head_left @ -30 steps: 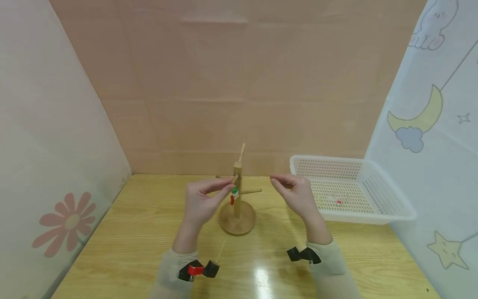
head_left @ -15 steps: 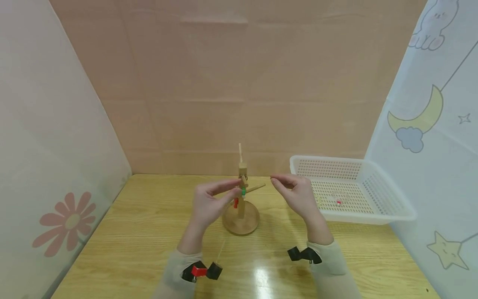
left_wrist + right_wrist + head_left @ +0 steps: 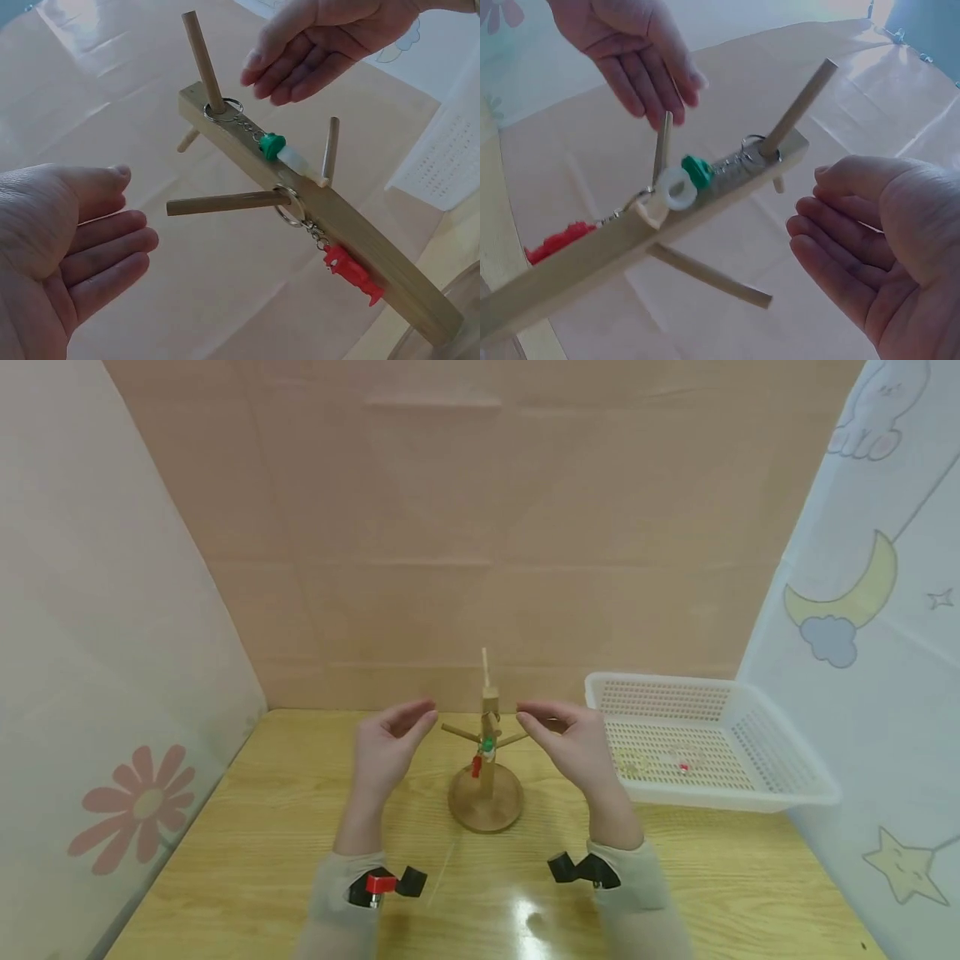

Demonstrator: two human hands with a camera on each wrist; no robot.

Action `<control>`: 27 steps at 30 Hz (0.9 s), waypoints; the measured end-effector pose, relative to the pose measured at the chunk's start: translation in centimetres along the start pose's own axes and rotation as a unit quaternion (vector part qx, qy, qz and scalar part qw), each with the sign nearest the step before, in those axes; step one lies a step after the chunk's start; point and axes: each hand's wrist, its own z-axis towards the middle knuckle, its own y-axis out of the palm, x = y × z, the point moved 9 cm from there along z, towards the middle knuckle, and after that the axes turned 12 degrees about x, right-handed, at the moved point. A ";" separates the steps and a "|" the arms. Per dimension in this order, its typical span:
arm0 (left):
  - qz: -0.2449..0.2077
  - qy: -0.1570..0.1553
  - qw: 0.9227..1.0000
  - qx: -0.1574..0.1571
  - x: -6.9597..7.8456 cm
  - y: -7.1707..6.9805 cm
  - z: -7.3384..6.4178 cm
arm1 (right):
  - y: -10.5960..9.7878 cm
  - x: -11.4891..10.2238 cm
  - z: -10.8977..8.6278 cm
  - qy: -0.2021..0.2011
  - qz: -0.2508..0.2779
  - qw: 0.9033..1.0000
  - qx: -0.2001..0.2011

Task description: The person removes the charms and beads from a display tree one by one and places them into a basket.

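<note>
A wooden peg stand (image 3: 488,787) with a round base stands upright between my hands. On its front upper peg hangs a keychain with a green and white figure (image 3: 273,145), its metal ring (image 3: 223,110) around the peg's foot. A red figure keychain (image 3: 351,274) hangs by its ring from a lower peg on the left. My left hand (image 3: 386,747) is held left of the stand, fingers loosely bent, holding nothing. To the right, my right hand (image 3: 572,745) mirrors it, also holding nothing. Both wrist views show a gap between fingertips and pegs.
A white perforated plastic basket (image 3: 780,752) stands at the right back of the wooden table (image 3: 300,827). Small items lie in it, one with a red part (image 3: 684,767). A beige backdrop (image 3: 480,527) rises behind, with printed white panels at both sides.
My left hand has left the front peg and drawn back to the left. My right hand has moved left, closer to the stand. The stand has turned and shifted slightly right.
</note>
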 end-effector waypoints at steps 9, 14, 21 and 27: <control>0.065 -0.036 0.996 -0.055 -1.3 1.1 -0.5 | 1.7 0.2 -0.2 0.008 0.001 1.000 -0.007; 0.076 -0.041 0.993 -0.075 -1.6 1.3 -0.7 | 2.2 0.1 -0.5 0.006 0.002 1.000 -0.006; 0.089 -0.041 0.992 -0.078 -1.7 1.6 -0.9 | 2.5 -0.1 -0.5 -0.014 -0.013 1.000 -0.007; 0.085 -0.042 0.992 -0.082 -2.2 1.6 -0.8 | 2.6 -0.1 -0.5 -0.028 -0.028 0.999 -0.006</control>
